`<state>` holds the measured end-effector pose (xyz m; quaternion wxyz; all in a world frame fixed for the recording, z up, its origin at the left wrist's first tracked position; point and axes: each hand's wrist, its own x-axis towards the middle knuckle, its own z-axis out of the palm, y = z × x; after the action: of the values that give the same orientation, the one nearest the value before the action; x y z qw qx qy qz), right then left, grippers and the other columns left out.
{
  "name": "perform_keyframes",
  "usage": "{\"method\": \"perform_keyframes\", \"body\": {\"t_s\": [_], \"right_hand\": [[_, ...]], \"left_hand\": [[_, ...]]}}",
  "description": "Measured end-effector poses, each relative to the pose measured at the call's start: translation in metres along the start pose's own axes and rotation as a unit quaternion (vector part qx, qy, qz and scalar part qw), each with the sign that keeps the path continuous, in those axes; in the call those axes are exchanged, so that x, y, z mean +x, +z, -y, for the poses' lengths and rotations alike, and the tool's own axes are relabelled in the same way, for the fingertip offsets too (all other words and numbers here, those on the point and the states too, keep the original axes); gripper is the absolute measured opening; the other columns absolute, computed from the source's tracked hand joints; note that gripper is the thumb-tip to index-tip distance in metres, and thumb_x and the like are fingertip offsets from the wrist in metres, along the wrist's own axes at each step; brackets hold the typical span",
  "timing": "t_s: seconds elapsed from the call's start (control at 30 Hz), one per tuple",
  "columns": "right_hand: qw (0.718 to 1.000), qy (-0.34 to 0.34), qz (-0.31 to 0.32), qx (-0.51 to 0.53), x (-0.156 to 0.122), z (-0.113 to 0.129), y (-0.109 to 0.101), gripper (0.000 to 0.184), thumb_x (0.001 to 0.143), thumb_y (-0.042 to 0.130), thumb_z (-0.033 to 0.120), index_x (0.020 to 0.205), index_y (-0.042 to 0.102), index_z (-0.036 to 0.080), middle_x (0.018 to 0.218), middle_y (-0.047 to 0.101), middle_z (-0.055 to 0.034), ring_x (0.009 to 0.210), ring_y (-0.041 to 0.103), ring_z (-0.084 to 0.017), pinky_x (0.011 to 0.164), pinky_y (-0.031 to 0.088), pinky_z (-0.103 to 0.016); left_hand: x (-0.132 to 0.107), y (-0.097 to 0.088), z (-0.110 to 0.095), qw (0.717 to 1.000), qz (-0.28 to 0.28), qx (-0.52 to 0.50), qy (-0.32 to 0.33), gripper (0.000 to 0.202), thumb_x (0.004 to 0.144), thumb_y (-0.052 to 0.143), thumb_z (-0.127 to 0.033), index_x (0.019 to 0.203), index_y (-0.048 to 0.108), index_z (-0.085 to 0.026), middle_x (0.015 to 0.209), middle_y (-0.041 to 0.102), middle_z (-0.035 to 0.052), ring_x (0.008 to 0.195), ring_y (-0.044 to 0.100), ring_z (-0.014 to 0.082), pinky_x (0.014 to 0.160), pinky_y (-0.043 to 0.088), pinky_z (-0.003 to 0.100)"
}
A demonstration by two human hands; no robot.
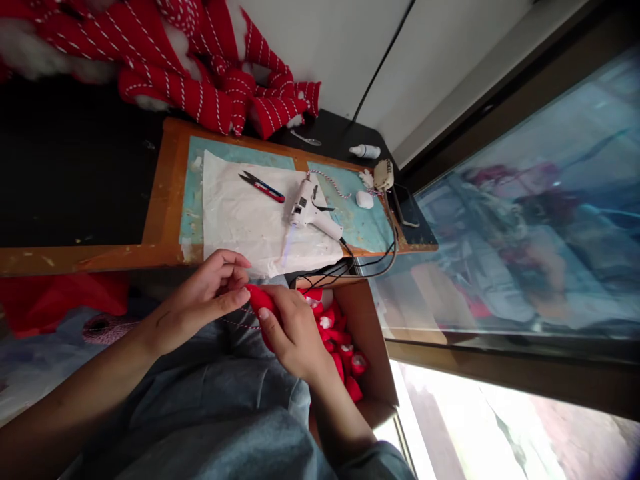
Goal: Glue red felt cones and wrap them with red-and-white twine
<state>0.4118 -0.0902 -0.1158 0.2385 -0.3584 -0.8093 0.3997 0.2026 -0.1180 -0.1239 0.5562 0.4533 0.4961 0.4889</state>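
A red fabric piece (pixel 260 301) is held between the left hand (pixel 200 300) and the right hand (pixel 295 333), above the lap and just off the near edge of the tabletop (pixel 165 200). Its exact shape is hidden by the hands. Right-hand fingers are clamped on it, thumb on top. Left-hand fingers are curled, with the thumb pressed against its end. Red-and-white twine (pixel 240 322) is strung past the fabric at the hands, toward a twine spool (pixel 107 328) at left; the strand is thin and hard to trace.

A cardboard box (pixel 365 333) sits just beyond the right hand, with red stuffed pieces (pixel 345 363) piled inside. Grey clothing (pixel 210 400) is seen under both forearms.

On the tabletop, a white paper sheet (pixel 240 213) lies over a blue-green mat (pixel 345 217). On the sheet are thread snips (pixel 263 188) and a white hot glue gun (pixel 307 210), lying on its side, its cable (pixel 370 263) looping off the edge. A white pad (pixel 365 199) is on the mat. A small white bottle (pixel 365 151) and a phone (pixel 405 205) are near the far corner. A heap of red-and-white striped stockings (pixel 200 87) is piled past the far edge, beside a window pane (pixel 525 200).
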Motion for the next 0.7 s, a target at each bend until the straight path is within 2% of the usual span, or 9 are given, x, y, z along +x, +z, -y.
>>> {"method": "perform_keyframes", "body": {"t_s": [0.1, 0.17, 0.27, 0.37, 0.43, 0.57, 0.63, 0.7], "right_hand": [[1.0, 0.021, -0.008, 0.0, -0.002, -0.002, 0.004, 0.041, 0.104, 0.064, 0.05, 0.136, 0.06, 0.025, 0.129, 0.076, -0.0132, 0.113, 0.071, -0.033, 0.098, 0.053, -0.05], [0.999, 0.033, -0.019, -0.009, -0.002, -0.004, 0.006, 0.045, 0.098, 0.072, 0.053, 0.131, 0.06, 0.024, 0.121, 0.077, -0.0135, 0.102, 0.072, -0.032, 0.09, 0.055, -0.047], [1.0, 0.02, -0.02, -0.009, -0.002, -0.007, 0.007, 0.033, 0.1, 0.07, 0.049, 0.121, 0.062, 0.025, 0.108, 0.076, -0.0099, 0.091, 0.071, -0.027, 0.083, 0.055, -0.041], [0.999, -0.012, -0.033, 0.024, -0.002, -0.008, 0.005, 0.021, 0.105, 0.066, 0.042, 0.116, 0.067, 0.024, 0.11, 0.075, -0.0102, 0.102, 0.071, -0.026, 0.091, 0.056, -0.04], [0.998, -0.014, -0.036, 0.051, -0.001, -0.008, 0.003, 0.019, 0.107, 0.063, 0.039, 0.115, 0.07, 0.023, 0.113, 0.074, -0.011, 0.108, 0.07, -0.026, 0.096, 0.056, -0.039], [0.992, 0.026, -0.036, 0.115, -0.003, -0.007, 0.005, 0.03, 0.111, 0.055, 0.036, 0.135, 0.067, 0.023, 0.127, 0.074, -0.0111, 0.119, 0.068, -0.026, 0.105, 0.052, -0.04], [0.985, 0.063, -0.041, 0.153, -0.004, -0.009, 0.008, 0.04, 0.111, 0.054, 0.038, 0.148, 0.059, 0.025, 0.121, 0.073, -0.0086, 0.111, 0.068, -0.025, 0.101, 0.053, -0.04], [0.975, 0.099, -0.04, 0.197, -0.005, -0.011, 0.012, 0.048, 0.111, 0.054, 0.043, 0.155, 0.051, 0.025, 0.105, 0.071, -0.0048, 0.095, 0.066, -0.022, 0.091, 0.053, -0.038]], "left_hand": [[-0.002, 0.003, -0.002, 0.999, -0.019, 0.007, -0.026, 0.04, 0.089, 0.082, -0.048, 0.118, 0.062, -0.028, 0.089, 0.058, -0.0013, 0.085, 0.057, 0.0199, 0.076, 0.049, 0.029], [-0.002, 0.004, -0.003, 0.999, -0.016, -0.007, -0.048, 0.039, 0.089, 0.082, -0.047, 0.115, 0.062, -0.027, 0.087, 0.058, -0.0023, 0.083, 0.057, 0.019, 0.075, 0.048, 0.029], [-0.001, 0.002, 0.0, 0.997, 0.022, -0.029, -0.066, 0.046, 0.084, 0.086, -0.049, 0.116, 0.063, -0.025, 0.084, 0.057, -0.0039, 0.076, 0.055, 0.0167, 0.07, 0.045, 0.028], [-0.002, -0.003, 0.006, 0.996, 0.057, -0.024, -0.058, 0.055, 0.074, 0.094, -0.042, 0.118, 0.064, -0.025, 0.084, 0.061, -0.0042, 0.075, 0.055, 0.0155, 0.07, 0.046, 0.027], [-0.003, -0.005, 0.013, 0.998, 0.047, -0.008, -0.051, 0.05, 0.074, 0.095, -0.04, 0.113, 0.066, -0.026, 0.083, 0.064, -0.0034, 0.077, 0.059, 0.0161, 0.072, 0.049, 0.027], [-0.005, -0.008, 0.027, 0.999, -0.01, 0.034, -0.025, 0.036, 0.08, 0.092, -0.047, 0.096, 0.07, -0.024, 0.084, 0.069, -0.0013, 0.078, 0.066, 0.0169, 0.07, 0.054, 0.025], [-0.006, -0.008, 0.03, 0.998, -0.034, 0.047, -0.011, 0.033, 0.081, 0.09, -0.05, 0.089, 0.072, -0.023, 0.082, 0.07, -0.001, 0.076, 0.067, 0.0164, 0.069, 0.055, 0.024], [-0.006, -0.008, 0.032, 0.998, -0.048, 0.047, 0.001, 0.032, 0.081, 0.09, -0.049, 0.085, 0.073, -0.023, 0.08, 0.071, -0.0012, 0.075, 0.068, 0.0155, 0.068, 0.055, 0.022]]}}
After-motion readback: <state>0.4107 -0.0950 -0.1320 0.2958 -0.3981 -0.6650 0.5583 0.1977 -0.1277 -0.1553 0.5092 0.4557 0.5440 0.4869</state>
